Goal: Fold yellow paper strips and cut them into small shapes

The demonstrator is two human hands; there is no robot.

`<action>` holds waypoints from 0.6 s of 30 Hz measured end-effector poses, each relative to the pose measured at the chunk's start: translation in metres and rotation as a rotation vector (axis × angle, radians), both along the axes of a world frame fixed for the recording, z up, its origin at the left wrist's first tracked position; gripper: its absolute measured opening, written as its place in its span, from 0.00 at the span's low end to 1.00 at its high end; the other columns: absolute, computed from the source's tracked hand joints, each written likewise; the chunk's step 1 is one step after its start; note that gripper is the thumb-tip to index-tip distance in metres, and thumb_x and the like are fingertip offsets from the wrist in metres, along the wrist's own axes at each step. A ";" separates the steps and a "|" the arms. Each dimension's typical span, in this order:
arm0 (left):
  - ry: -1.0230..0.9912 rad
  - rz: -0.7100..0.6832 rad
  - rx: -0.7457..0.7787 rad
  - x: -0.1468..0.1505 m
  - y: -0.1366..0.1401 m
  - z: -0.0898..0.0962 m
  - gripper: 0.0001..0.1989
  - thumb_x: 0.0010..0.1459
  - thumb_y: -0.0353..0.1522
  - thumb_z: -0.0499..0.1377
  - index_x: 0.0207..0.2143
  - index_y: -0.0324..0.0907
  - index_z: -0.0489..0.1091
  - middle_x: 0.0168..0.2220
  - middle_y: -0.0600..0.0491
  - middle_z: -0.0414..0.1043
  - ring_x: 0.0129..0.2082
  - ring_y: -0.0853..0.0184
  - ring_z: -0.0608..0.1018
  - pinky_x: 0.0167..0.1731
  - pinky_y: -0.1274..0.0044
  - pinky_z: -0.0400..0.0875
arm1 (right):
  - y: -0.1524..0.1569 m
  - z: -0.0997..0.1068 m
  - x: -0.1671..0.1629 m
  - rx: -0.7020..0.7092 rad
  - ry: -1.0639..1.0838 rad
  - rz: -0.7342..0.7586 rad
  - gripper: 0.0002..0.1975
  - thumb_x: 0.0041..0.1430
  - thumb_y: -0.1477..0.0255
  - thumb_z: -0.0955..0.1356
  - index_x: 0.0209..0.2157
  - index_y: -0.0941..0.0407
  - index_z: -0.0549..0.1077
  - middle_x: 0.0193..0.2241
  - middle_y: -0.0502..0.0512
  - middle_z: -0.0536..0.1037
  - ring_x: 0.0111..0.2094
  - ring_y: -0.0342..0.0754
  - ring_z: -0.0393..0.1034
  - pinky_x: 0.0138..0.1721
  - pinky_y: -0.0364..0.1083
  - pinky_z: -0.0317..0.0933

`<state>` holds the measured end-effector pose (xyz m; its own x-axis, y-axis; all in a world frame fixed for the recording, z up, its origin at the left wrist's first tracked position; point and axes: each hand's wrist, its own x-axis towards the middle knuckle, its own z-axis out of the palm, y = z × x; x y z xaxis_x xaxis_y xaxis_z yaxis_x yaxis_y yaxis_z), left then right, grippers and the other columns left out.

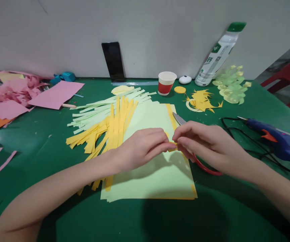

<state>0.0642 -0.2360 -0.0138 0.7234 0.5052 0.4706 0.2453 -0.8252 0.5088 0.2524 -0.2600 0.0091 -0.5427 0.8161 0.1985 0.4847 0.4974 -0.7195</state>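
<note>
Over the middle of the pale green paper sheets (147, 188), my left hand (147, 144) and my right hand (202, 141) meet fingertip to fingertip. Both pinch a small yellow paper strip (172, 147), mostly hidden by the fingers. Beneath my right hand lies a pair of scissors with red handles (207, 171); the blades point up and to the left past the hand. Several yellow paper strips (117, 124) spread out to the left of my left hand and partly over the sheets. Light green paper strips (94, 112) lie beyond them.
Pink paper pieces (56, 94) crowd the left. Along the wall stand a phone (113, 62), a paper cup (166, 84) and a white bottle (215, 57). Spiky yellow paper cutouts (202, 100) and green paper flowers (232, 85) lie right of the cup. A corded blue glue gun (276, 137) rests at right.
</note>
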 end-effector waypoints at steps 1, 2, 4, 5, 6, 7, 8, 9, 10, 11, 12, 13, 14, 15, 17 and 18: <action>0.008 -0.020 0.028 0.000 0.002 -0.002 0.12 0.60 0.30 0.50 0.24 0.36 0.64 0.20 0.57 0.61 0.21 0.74 0.64 0.23 0.84 0.59 | 0.002 -0.001 0.001 -0.021 -0.021 0.000 0.07 0.61 0.72 0.59 0.31 0.57 0.66 0.20 0.47 0.70 0.18 0.37 0.62 0.19 0.38 0.56; 0.019 -0.027 0.047 0.000 0.003 -0.004 0.12 0.60 0.31 0.51 0.24 0.36 0.65 0.20 0.57 0.61 0.21 0.74 0.64 0.23 0.84 0.59 | 0.004 -0.001 0.001 -0.037 -0.043 0.005 0.07 0.60 0.72 0.59 0.30 0.57 0.66 0.20 0.47 0.69 0.18 0.37 0.61 0.20 0.38 0.56; 0.049 -0.028 0.063 0.000 0.003 -0.006 0.12 0.59 0.32 0.52 0.23 0.37 0.65 0.20 0.57 0.62 0.21 0.75 0.64 0.23 0.84 0.59 | 0.008 -0.003 0.002 -0.062 -0.088 0.040 0.07 0.59 0.72 0.60 0.29 0.57 0.67 0.21 0.47 0.69 0.19 0.37 0.61 0.20 0.38 0.55; 0.059 -0.022 0.065 0.000 0.003 -0.007 0.13 0.59 0.33 0.52 0.23 0.37 0.64 0.19 0.57 0.61 0.21 0.75 0.63 0.22 0.84 0.59 | 0.009 -0.004 0.002 -0.079 -0.115 0.065 0.07 0.59 0.72 0.61 0.29 0.57 0.67 0.20 0.47 0.68 0.19 0.37 0.60 0.19 0.37 0.54; 0.066 -0.017 0.067 0.000 0.004 -0.007 0.14 0.60 0.33 0.51 0.22 0.37 0.64 0.19 0.58 0.61 0.20 0.75 0.63 0.22 0.84 0.59 | 0.011 -0.005 0.003 -0.112 -0.138 0.090 0.07 0.59 0.73 0.60 0.29 0.57 0.67 0.19 0.46 0.68 0.18 0.36 0.59 0.18 0.37 0.53; 0.072 -0.013 0.065 0.000 0.004 -0.007 0.14 0.60 0.34 0.51 0.22 0.38 0.64 0.19 0.58 0.61 0.20 0.75 0.63 0.22 0.84 0.58 | 0.012 -0.006 0.003 -0.159 -0.150 0.115 0.08 0.59 0.73 0.60 0.29 0.57 0.67 0.18 0.45 0.66 0.17 0.36 0.58 0.18 0.37 0.53; 0.076 -0.010 0.065 0.000 0.004 -0.007 0.15 0.60 0.35 0.50 0.22 0.38 0.64 0.19 0.58 0.60 0.20 0.75 0.62 0.22 0.84 0.58 | 0.013 -0.007 0.004 -0.214 -0.145 0.138 0.08 0.60 0.73 0.59 0.29 0.57 0.67 0.17 0.45 0.66 0.16 0.36 0.58 0.17 0.37 0.53; 0.080 -0.008 0.065 0.000 0.005 -0.006 0.15 0.60 0.35 0.50 0.23 0.38 0.64 0.19 0.58 0.60 0.20 0.75 0.62 0.22 0.84 0.58 | 0.014 -0.007 0.005 -0.273 -0.122 0.157 0.10 0.61 0.72 0.58 0.29 0.57 0.67 0.16 0.44 0.66 0.15 0.36 0.59 0.17 0.37 0.54; 0.085 -0.009 0.068 0.000 0.005 -0.006 0.15 0.60 0.35 0.50 0.23 0.38 0.64 0.19 0.58 0.60 0.20 0.75 0.62 0.21 0.84 0.58 | 0.014 -0.006 0.005 -0.332 -0.087 0.170 0.11 0.62 0.71 0.57 0.29 0.57 0.66 0.16 0.44 0.66 0.15 0.35 0.59 0.18 0.36 0.55; 0.091 -0.011 0.071 0.000 0.006 -0.006 0.15 0.60 0.35 0.50 0.23 0.38 0.64 0.19 0.58 0.61 0.20 0.75 0.63 0.22 0.84 0.58 | 0.015 -0.006 0.006 -0.389 -0.050 0.178 0.12 0.62 0.70 0.57 0.29 0.57 0.66 0.17 0.45 0.67 0.15 0.35 0.60 0.18 0.36 0.57; 0.093 -0.013 0.079 0.000 0.006 -0.006 0.15 0.60 0.35 0.50 0.23 0.38 0.64 0.19 0.58 0.61 0.20 0.75 0.63 0.22 0.84 0.58 | 0.015 -0.005 0.006 -0.437 -0.016 0.182 0.12 0.63 0.69 0.57 0.29 0.58 0.66 0.18 0.45 0.67 0.14 0.35 0.61 0.17 0.36 0.57; 0.094 -0.014 0.088 -0.001 0.007 -0.007 0.14 0.60 0.34 0.51 0.23 0.38 0.64 0.19 0.58 0.61 0.20 0.75 0.63 0.21 0.84 0.58 | 0.015 -0.005 0.006 -0.480 0.006 0.180 0.12 0.62 0.67 0.58 0.30 0.58 0.66 0.18 0.45 0.68 0.14 0.34 0.61 0.16 0.35 0.57; 0.092 -0.013 0.098 -0.001 0.007 -0.007 0.14 0.60 0.34 0.51 0.22 0.38 0.64 0.19 0.58 0.61 0.20 0.75 0.63 0.21 0.83 0.58 | 0.015 -0.005 0.006 -0.519 0.020 0.175 0.11 0.62 0.67 0.59 0.30 0.58 0.66 0.19 0.45 0.68 0.14 0.34 0.60 0.15 0.34 0.57; 0.093 -0.012 0.105 -0.001 0.007 -0.008 0.14 0.60 0.34 0.52 0.22 0.37 0.64 0.19 0.58 0.61 0.19 0.75 0.62 0.21 0.83 0.58 | 0.015 -0.005 0.005 -0.550 0.032 0.167 0.11 0.61 0.67 0.59 0.30 0.58 0.66 0.19 0.45 0.68 0.14 0.34 0.60 0.14 0.34 0.57; 0.090 -0.010 0.120 -0.002 0.007 -0.011 0.14 0.59 0.33 0.52 0.22 0.37 0.64 0.18 0.57 0.61 0.19 0.75 0.62 0.21 0.83 0.58 | 0.014 -0.005 0.003 -0.586 0.063 0.138 0.09 0.60 0.70 0.60 0.29 0.58 0.67 0.19 0.45 0.68 0.14 0.33 0.61 0.15 0.33 0.58; 0.088 -0.008 0.128 -0.002 0.007 -0.012 0.15 0.59 0.34 0.52 0.21 0.37 0.64 0.18 0.57 0.61 0.19 0.75 0.63 0.21 0.83 0.58 | 0.014 -0.006 0.002 -0.595 0.079 0.122 0.08 0.60 0.71 0.60 0.28 0.58 0.67 0.19 0.45 0.69 0.15 0.33 0.62 0.15 0.33 0.59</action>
<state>0.0622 -0.2287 -0.0258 0.7688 0.4390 0.4651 0.2775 -0.8842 0.3758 0.2541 -0.2459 0.0028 -0.6415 0.7323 -0.2286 0.3830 0.0476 -0.9225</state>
